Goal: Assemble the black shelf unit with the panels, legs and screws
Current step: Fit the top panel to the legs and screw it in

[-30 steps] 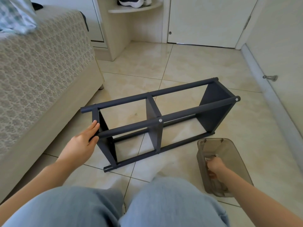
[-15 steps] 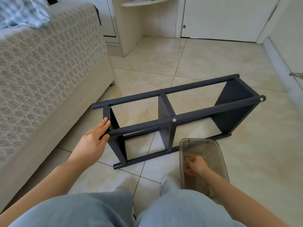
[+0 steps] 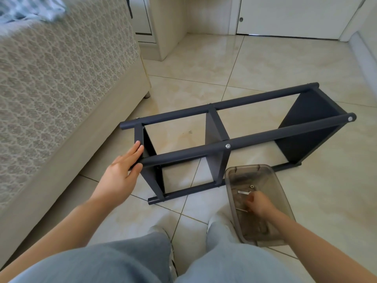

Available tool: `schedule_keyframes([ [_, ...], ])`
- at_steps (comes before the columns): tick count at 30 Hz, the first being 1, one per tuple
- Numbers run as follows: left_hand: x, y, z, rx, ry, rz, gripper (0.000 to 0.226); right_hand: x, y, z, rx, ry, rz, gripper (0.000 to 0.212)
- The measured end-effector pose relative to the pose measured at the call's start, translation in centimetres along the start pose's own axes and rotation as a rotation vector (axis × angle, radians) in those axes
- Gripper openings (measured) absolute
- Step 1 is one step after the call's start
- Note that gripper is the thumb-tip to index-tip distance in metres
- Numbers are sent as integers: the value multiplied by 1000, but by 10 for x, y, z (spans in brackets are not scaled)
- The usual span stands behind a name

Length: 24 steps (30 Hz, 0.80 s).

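The black shelf unit lies on its side on the tiled floor, with three panels joined by round poles. Silver screw heads show on the front pole at the middle panel and at the right end. My left hand rests flat with straight fingers against the left end of the front pole and the end panel. My right hand reaches into a translucent grey box with curled, blurred fingers. A metal hex key and a small nut lie in the box by the hand.
A bed with a patterned cover runs along the left, close to the shelf's left end. A cream cabinet and a white door stand at the back. My knees in jeans fill the bottom.
The grey box has slid left along the floor, closer to the shelf's middle panel, with my right hand inside it. My left hand stays on the shelf's left end.
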State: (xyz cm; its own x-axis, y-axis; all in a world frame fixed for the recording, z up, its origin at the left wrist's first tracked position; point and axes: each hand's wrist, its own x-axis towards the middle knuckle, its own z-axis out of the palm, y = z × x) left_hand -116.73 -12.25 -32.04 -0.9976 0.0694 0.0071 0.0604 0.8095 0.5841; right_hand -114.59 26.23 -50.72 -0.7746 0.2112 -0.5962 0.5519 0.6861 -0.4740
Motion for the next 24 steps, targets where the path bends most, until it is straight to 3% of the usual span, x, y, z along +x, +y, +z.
schedule_keyframes([
  [8,-2,0,2,-8,10,-2,50,28,-3,-6,-339,216,-179,23],
  [15,-3,-1,3,-6,25,10,50,41,-4,-3,-431,179,-136,26],
  [19,-3,-1,4,-5,31,12,49,39,-2,0,-608,154,-187,50],
  [24,-3,-2,4,3,29,15,49,43,1,2,-667,172,-232,51],
])
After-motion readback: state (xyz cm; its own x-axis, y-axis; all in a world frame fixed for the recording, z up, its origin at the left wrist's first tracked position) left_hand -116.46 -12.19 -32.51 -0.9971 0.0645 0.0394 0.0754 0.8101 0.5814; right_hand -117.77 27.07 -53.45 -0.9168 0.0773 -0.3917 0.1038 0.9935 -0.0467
